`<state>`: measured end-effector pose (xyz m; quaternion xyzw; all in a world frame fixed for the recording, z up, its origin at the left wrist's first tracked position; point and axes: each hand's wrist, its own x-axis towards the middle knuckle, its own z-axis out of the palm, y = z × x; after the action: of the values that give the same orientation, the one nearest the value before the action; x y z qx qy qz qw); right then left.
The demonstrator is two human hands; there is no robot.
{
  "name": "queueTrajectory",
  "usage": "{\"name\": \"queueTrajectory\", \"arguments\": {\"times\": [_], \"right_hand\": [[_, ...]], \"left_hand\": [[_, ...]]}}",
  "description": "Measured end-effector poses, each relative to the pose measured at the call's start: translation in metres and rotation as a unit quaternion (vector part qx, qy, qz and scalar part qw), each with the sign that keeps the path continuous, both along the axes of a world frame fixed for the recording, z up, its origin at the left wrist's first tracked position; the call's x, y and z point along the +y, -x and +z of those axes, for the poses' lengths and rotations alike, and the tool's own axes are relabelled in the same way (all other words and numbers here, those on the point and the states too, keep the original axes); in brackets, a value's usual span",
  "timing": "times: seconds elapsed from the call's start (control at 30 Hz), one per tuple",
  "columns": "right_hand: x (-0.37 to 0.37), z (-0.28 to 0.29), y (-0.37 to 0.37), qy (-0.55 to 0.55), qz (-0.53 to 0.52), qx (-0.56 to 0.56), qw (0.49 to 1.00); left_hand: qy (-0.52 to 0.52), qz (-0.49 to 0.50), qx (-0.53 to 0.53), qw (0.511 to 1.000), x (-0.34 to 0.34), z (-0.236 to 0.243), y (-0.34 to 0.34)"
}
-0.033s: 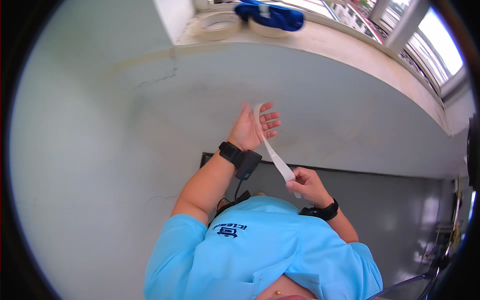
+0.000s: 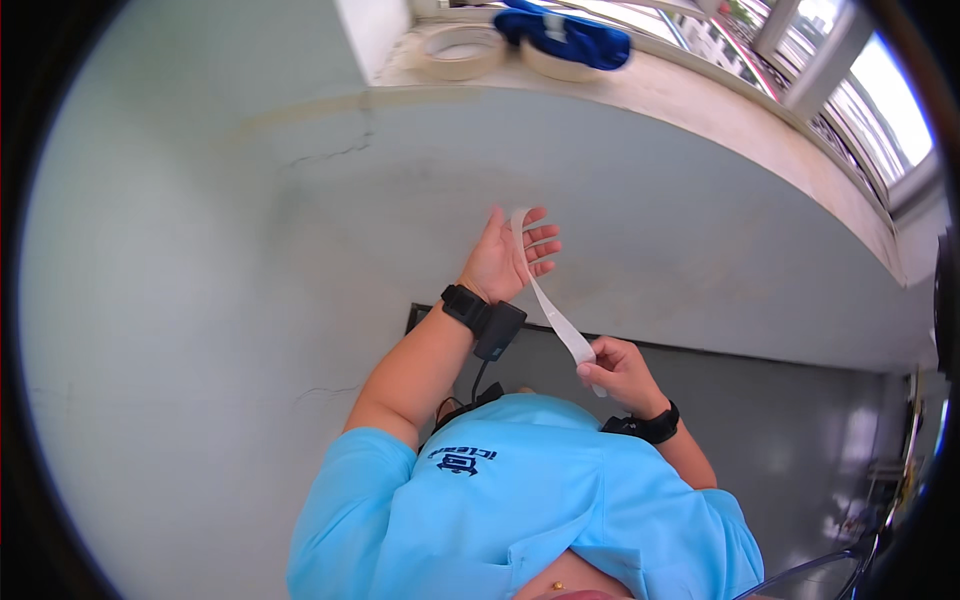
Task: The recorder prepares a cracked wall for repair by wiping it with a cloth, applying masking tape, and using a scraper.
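Observation:
A strip of whitish masking tape [image 2: 560, 322] runs slantwise between my two hands. Its upper end curves over the palm of my left hand [image 2: 502, 258], which is turned up with the fingers spread apart. That hand does not close around the strip. Lower and to the right, my right hand [image 2: 624, 374] pinches the other end between thumb and fingers, and a short tail shows below the pinch. Both hands are in front of my body, near the pale wall [image 2: 680, 225]. Black bands circle both wrists, and a black box [image 2: 499, 331] with a cable hangs by the left one.
On the window sill [image 2: 690, 108] lie a tape roll [image 2: 462, 66] and a second roll [image 2: 556, 68], partly under a blue cloth bundle [image 2: 572, 40]. Cracks mark the wall at the upper left. Grey floor [image 2: 790, 430] stretches away to the right, with blurred items at the far edge.
The sill and the wall have shifted slightly right in the picture. Both hands and the tape strip keep nearly the same pose.

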<state>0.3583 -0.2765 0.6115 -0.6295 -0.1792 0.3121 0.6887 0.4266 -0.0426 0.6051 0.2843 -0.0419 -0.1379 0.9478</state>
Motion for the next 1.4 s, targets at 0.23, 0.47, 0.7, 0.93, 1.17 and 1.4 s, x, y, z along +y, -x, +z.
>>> {"name": "queueTrajectory", "arguments": {"times": [0.23,0.47,0.7,0.93,1.17,1.4], "right_hand": [[0.010,0.013,0.002,0.102,0.020,-0.084,0.991],[0.042,0.049,0.009,0.177,0.051,-0.178,0.966],[0.090,0.048,-0.014,0.211,-0.003,-0.348,0.914],[0.129,0.046,-0.040,0.257,-0.111,-0.297,0.913],[0.154,0.046,-0.039,0.163,-0.214,-0.224,0.937],[0.181,0.041,-0.058,0.158,-0.241,-0.229,0.930]], "left_hand": [[-0.232,0.247,0.079,0.938,0.038,0.006,0.053],[-0.232,0.253,0.086,0.935,0.093,0.023,0.120],[-0.381,0.282,0.079,0.877,0.161,0.036,0.141],[-0.247,0.300,0.056,0.920,0.196,0.035,0.123],[-0.194,0.419,0.100,0.881,0.215,0.026,0.088],[-0.036,0.473,0.113,0.873,0.251,0.009,0.058]]}}
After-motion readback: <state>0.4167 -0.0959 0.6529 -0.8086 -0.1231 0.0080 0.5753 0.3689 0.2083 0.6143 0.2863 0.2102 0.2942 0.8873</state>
